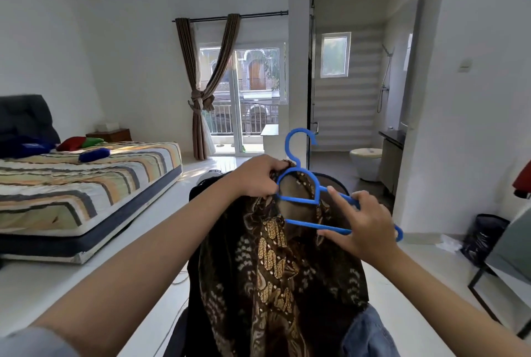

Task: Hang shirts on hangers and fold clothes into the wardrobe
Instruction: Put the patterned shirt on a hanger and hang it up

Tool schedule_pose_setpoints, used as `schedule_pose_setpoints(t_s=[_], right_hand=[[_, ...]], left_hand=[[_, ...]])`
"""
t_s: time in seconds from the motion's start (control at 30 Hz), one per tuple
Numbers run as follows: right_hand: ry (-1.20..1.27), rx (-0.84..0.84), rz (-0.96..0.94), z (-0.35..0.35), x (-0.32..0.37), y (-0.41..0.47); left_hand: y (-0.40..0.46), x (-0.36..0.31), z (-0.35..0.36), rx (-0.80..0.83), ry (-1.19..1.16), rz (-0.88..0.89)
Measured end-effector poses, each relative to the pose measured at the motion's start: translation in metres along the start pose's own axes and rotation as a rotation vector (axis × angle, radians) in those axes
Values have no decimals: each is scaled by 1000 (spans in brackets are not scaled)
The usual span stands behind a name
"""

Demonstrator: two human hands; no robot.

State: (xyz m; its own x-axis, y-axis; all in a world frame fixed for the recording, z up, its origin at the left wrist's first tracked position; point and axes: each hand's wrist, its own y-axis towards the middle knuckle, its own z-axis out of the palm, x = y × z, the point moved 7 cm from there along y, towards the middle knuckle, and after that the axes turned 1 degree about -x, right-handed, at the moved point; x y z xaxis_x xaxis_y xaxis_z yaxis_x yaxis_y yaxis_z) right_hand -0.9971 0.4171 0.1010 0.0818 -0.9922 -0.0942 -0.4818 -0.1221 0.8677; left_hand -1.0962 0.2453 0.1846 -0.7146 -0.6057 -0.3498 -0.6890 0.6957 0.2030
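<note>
Shirt (275,264): soft, limp batik; left hand (255,175) pinches collar at hanger's (304,184) 9 o'clock, right hand (362,224) loosely grips light, rigid arm.

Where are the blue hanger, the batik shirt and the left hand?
blue hanger (300,200): head view, middle crossbar.
batik shirt (275,264): head view, gold-patterned front panel.
left hand (255,174): head view, back of hand.

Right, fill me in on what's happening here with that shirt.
A person is fitting a brown batik shirt onto a blue plastic hanger. The left hand pinches the shirt's collar against the hanger's left shoulder, while the right hand holds the hanger's right arm. That right end is bare, so the shirt is only partly on. A striped bed stands to the left.
</note>
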Motion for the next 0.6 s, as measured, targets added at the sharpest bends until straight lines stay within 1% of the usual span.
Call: schedule_pose_setpoints(t_s=[0.13,0.3,0.37,0.43,0.47,0.53,0.6], right_hand=[[26,-44,49,-16,5,5],[26,-132,43,-42,6,19],[26,-147,35,-49,4,24],[32,-170,18,-56,5,28],[36,-182,11,-59,6,29],[48,-203,2,-65,8,31],[71,-207,-7,-69,8,33]], left_hand=[[-9,-29,-22,-83,-87,17],[-18,-48,-41,-156,-90,36],[-23,-51,-48,-208,11,45],[-30,-55,-59,-277,190,76],[-33,-58,-63,-295,218,105],[-39,-62,-71,-289,147,165],[-42,-65,-74,-230,60,211]])
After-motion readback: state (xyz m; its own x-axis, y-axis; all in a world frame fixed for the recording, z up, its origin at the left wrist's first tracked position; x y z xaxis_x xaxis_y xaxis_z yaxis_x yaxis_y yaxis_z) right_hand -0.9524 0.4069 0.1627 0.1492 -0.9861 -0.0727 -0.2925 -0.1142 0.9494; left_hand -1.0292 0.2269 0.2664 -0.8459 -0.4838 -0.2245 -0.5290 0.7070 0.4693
